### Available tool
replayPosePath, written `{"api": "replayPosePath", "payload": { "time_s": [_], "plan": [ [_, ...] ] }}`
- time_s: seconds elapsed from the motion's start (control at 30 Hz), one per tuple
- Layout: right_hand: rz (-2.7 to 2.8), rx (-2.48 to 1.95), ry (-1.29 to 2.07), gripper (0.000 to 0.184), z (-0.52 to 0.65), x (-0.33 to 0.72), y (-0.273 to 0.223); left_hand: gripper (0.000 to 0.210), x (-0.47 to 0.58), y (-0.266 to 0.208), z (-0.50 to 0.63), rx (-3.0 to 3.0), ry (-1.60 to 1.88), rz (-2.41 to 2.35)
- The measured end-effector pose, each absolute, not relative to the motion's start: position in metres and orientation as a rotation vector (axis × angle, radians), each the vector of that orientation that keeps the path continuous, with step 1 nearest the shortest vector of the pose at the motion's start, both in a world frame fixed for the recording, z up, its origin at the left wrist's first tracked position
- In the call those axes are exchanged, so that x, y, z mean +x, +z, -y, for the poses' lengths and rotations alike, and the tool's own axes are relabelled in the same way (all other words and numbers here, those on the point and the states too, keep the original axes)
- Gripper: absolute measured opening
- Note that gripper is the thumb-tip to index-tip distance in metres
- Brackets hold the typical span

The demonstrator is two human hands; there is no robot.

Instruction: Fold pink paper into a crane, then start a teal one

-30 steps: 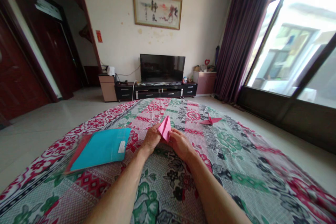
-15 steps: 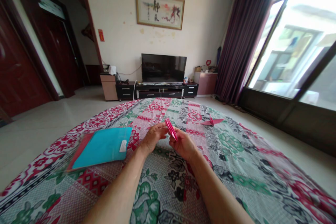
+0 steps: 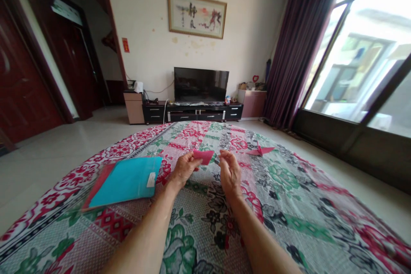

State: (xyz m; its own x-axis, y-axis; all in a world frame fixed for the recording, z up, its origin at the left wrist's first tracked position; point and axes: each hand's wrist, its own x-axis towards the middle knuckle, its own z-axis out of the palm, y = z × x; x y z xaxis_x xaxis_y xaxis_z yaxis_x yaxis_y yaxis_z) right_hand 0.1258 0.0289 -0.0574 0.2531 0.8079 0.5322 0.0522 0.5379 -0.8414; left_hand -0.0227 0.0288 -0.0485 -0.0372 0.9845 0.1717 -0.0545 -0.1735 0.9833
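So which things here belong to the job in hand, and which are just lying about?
In the job:
- pink paper, in the left hand
- right hand, just clear of it
- probably the blue pack and folded piece

Just about:
- TV
- picture
- curtain

A dark television (image 3: pixel 201 84) stands on a black cabinet (image 3: pixel 154 114); above it hangs a framed picture (image 3: pixel 197 14). A purple curtain (image 3: pixel 295 47) drapes beside a bright window (image 3: pixel 356 77).

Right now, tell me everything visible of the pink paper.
The pink paper shows a small, roughly four-sided face, apparently folded; creases can't be made out. Its long side runs left to right, over the patterned tablecloth. The grip of the left hand pinches its left end; the right hand is beyond its right end, apparently not touching.
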Motion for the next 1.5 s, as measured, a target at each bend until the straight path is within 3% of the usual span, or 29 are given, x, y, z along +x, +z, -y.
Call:
{"api": "replayPosePath", "payload": {
  "time_s": [0.13, 0.3, 0.8, 1.13, 1.5],
  "plan": [
    [1.522, -0.815, 0.168, 0.016, -0.019, 0.12, -0.051, 0.027, -0.021, -0.049, -0.03, 1.366, 1.39, -1.216],
    [1.6, -0.83, -0.007, 0.019, -0.02, 0.118, -0.051, 0.025, -0.02, -0.054, -0.033, 1.406, 1.391, -1.195],
    [1.647, -0.913, -0.013, 0.022, -0.022, 0.12, -0.054, 0.03, -0.017, -0.053, -0.03, 1.394, 1.398, -1.223],
    [1.672, -0.954, -0.021, 0.008, -0.024, 0.12, -0.052, 0.035, -0.016, -0.052, -0.028, 1.362, 1.385, -1.272],
    [1.515, -1.017, 0.134, 0.007, -0.034, 0.105, -0.061, 0.024, -0.015, -0.056, -0.031, 1.346, 1.466, -1.328]
  ]
}}
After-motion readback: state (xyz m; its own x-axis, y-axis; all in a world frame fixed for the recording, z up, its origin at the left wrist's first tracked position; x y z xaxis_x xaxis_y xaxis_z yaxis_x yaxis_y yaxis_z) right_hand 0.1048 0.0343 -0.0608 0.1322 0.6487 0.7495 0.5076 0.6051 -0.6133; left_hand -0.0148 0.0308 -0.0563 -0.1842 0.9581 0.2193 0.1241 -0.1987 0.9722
